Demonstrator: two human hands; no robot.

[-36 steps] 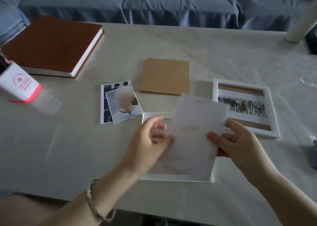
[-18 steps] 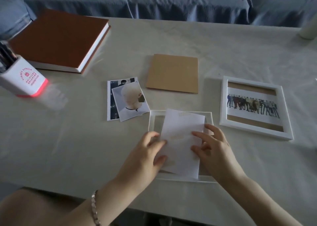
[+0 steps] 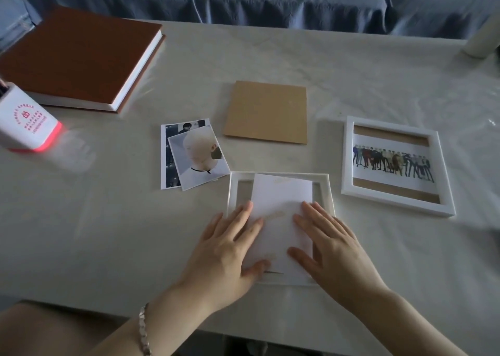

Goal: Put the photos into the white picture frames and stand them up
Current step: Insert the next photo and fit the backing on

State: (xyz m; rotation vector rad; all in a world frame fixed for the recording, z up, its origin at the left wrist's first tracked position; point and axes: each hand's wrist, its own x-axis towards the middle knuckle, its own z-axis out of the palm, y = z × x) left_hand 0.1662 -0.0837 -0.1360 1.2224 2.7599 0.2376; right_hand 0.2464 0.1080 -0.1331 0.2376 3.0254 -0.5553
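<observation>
Both hands lie flat, fingers straight and spread, gripping nothing. The left hand [image 3: 227, 247] presses the left edge of a white rectangular sheet of photo paper [image 3: 281, 201], and the right hand [image 3: 332, 250] presses its right edge. The sheet lies blank side up, slightly askew, inside a white square picture frame [image 3: 243, 176] that rests face down near the table's front edge. From where I stand they seem to be smoothing and squaring the print against the glass so it sits straight before the back goes on. A thin silver bracelet [image 3: 143, 328] circles the left wrist.

A flat brown cardboard backing board [image 3: 266, 112] waits just beyond the frame, apart from it and probably meant to close it. Two loose portrait prints [image 3: 197, 157] overlap beside the frame's far left corner, likely next in line. To the right, a second white picture frame [image 3: 347, 155] lies flat, already filled with a wide group photo [image 3: 392, 161] over brown backing. Neither frame is standing yet.

Everything sits on a pale, faintly wrinkled tablecloth [image 3: 351, 71]. At the far left is a thick brown-covered book with white page edges [image 3: 78, 55], and nearer, a white pen holder with red lettering and a red base [image 3: 27, 120]. Behind the table runs a sofa draped in blue-grey fabric [image 3: 270, 1]. The light is dim and soft.
</observation>
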